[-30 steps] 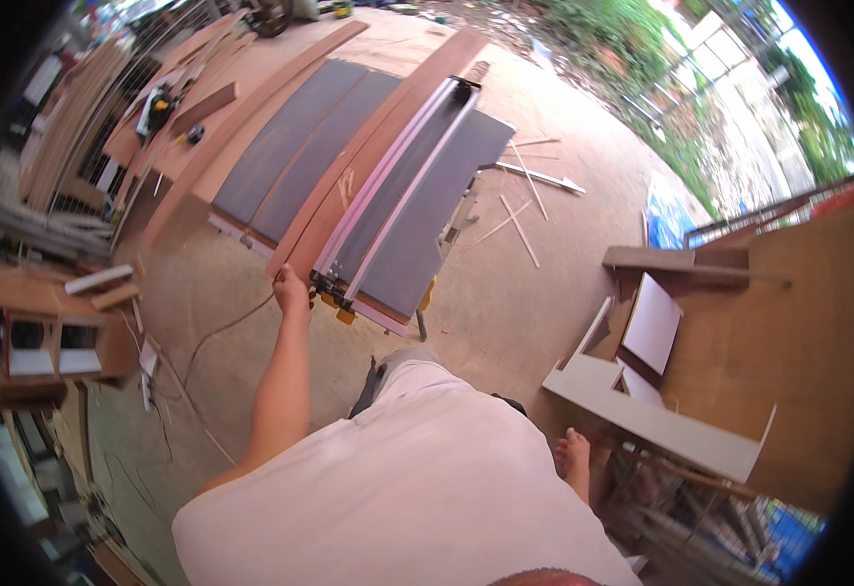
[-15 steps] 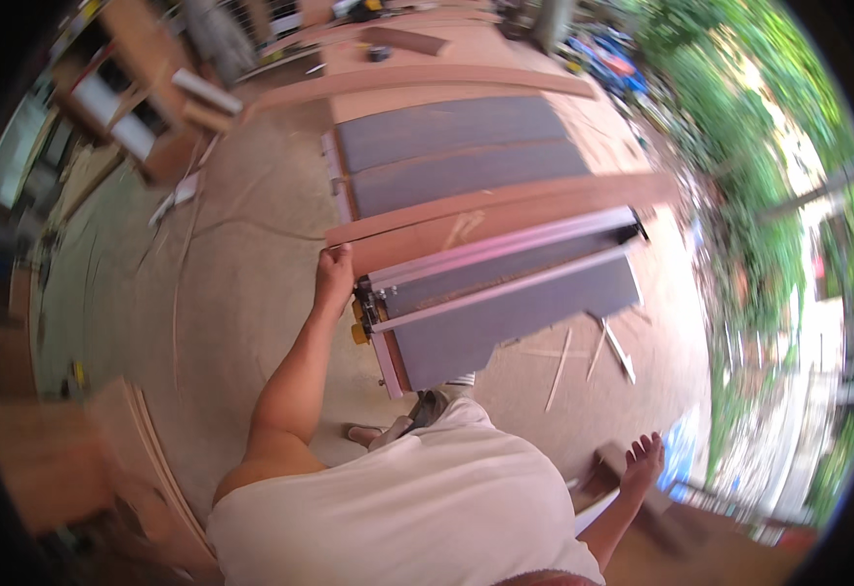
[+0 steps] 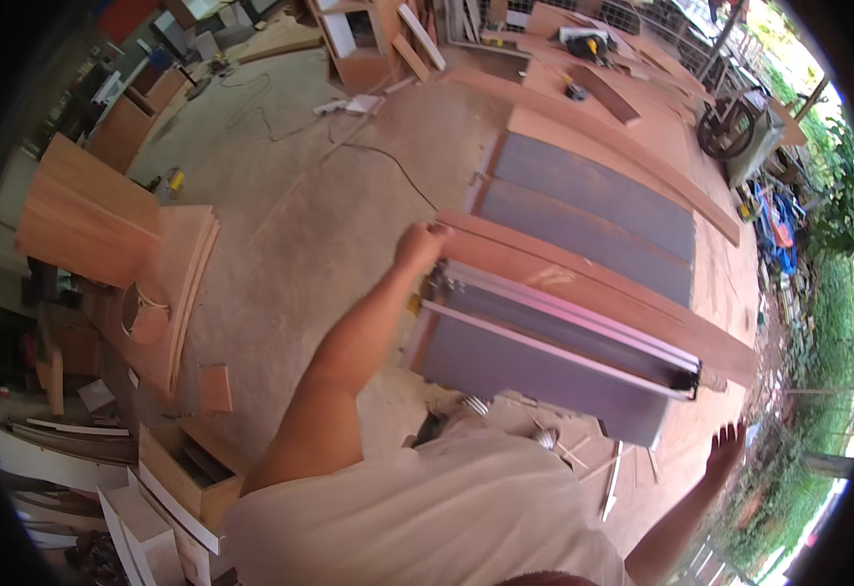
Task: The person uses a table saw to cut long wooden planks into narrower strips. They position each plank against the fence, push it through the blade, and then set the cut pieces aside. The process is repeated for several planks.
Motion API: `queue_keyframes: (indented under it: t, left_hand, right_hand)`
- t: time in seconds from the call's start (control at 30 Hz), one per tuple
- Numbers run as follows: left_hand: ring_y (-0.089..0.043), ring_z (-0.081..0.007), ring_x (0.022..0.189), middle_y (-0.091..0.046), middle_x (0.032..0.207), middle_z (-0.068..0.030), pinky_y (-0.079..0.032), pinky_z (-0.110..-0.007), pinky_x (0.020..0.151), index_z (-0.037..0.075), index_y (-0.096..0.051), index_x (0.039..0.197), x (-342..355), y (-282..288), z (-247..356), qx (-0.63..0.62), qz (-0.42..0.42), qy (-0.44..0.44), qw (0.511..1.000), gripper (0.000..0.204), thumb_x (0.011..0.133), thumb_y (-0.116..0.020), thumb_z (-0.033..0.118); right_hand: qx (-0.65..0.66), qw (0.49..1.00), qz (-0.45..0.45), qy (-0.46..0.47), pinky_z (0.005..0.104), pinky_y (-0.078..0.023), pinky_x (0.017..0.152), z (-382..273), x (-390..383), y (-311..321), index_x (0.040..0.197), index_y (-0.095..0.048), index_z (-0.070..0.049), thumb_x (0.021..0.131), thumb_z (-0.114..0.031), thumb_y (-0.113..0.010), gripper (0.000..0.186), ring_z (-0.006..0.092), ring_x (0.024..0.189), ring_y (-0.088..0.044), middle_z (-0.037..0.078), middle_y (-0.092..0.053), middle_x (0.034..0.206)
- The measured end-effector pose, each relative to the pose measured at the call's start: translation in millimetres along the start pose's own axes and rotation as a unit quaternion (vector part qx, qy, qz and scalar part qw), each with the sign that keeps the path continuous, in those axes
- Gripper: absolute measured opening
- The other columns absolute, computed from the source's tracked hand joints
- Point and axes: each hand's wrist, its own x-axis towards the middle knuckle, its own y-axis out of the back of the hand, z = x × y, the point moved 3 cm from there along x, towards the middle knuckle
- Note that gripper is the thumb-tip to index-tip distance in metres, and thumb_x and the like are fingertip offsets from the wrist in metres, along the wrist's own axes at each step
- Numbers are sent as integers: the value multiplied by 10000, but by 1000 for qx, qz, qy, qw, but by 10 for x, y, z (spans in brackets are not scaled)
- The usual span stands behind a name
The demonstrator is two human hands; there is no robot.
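My left hand (image 3: 421,244) is closed on the near-left end of a long reddish wooden board (image 3: 544,274). This board lies across the grey top of a table saw (image 3: 534,363), alongside the saw's pale metal fence rail (image 3: 583,317). Off to the right, my right hand (image 3: 727,447) is raised in the air, fingers apart, holding nothing and touching nothing. Beyond the first board, more of the grey tabletop (image 3: 593,202) shows, with dust on it.
Another long board (image 3: 612,146) lies past the saw. Plywood panels (image 3: 95,210) and a wooden drawer box (image 3: 192,464) stand at left. A dark cord (image 3: 388,156) crosses the concrete floor. Thin offcuts (image 3: 614,479) lie at the lower right, and a wheel (image 3: 727,129) stands farther back.
The whole view has swung, so the saw and boards now slant down to the right and more of the left workshop shows. My left hand stays at the board's end; my right stays raised.
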Motion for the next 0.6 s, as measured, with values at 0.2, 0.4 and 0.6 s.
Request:
queue_keyframes:
  t: [0.2,0.4,0.6]
  left_hand:
    - [-682,-327,821,-696,829,-191,-505,-422,739,57,-727,951,53,24,-75,19,-32,59,998,403,825,-660,434]
    - [-643,-375,980,-674,999,-222,-496,-453,816,46,-713,994,-24,38,246,217,57,115,968,418,825,-651,424]
    - [-638,-376,986,-667,1010,-230,-497,-457,825,35,-707,999,-237,146,535,223,102,162,956,408,840,-638,404]
  right_hand:
    - [33,984,20,-175,471,-242,1079,-26,1115,-672,1503,-89,-141,761,-553,-692,1041,332,1245,-360,191,-261,1413]
    - [292,902,-146,-281,503,-370,1032,261,1186,-1394,1291,-464,-56,953,-431,-459,505,321,1166,-514,168,-527,1277]
    - [250,961,3,-115,446,-484,940,247,1194,-1491,1189,-533,-32,986,-306,-469,347,290,1089,-577,131,-597,1163]
